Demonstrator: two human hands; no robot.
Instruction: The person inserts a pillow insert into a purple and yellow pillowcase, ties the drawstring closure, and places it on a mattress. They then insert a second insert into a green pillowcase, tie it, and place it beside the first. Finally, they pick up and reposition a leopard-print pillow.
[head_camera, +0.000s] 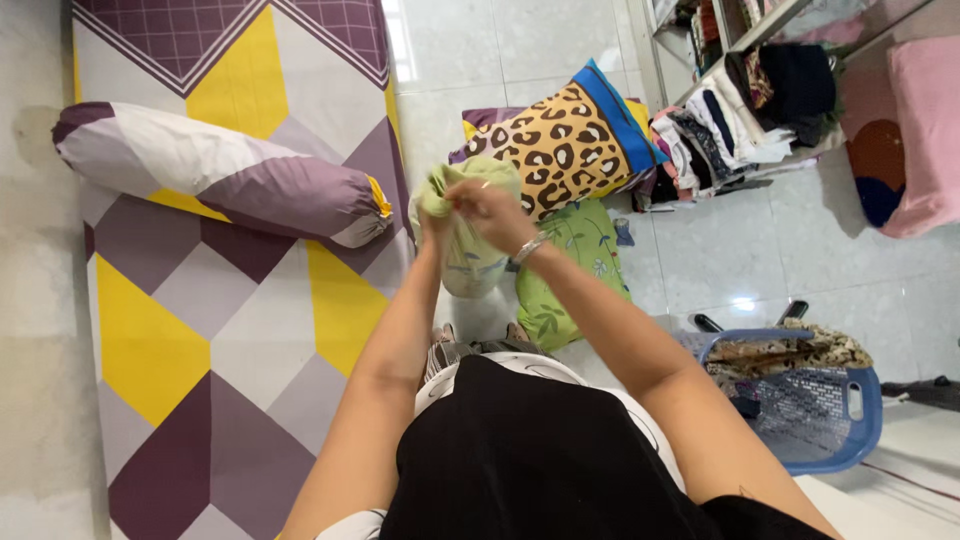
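Note:
I hold a light green cloth bundle (470, 255), like a pillowcase with a pale print, up in front of me with both hands. My left hand (436, 215) grips its top edge on the left. My right hand (487, 210), with a metal bracelet on the wrist, pinches the bunched top of the cloth beside it. The rest of the cloth hangs down below my hands over the floor.
A mattress (250, 330) with purple, yellow and grey shapes lies on the left with a bolster pillow (220, 175) on it. A leopard-print pillow (560, 150) and a green pillow (570, 275) lie ahead. A blue laundry basket (800, 400) stands at right, below shelves of folded clothes (730, 120).

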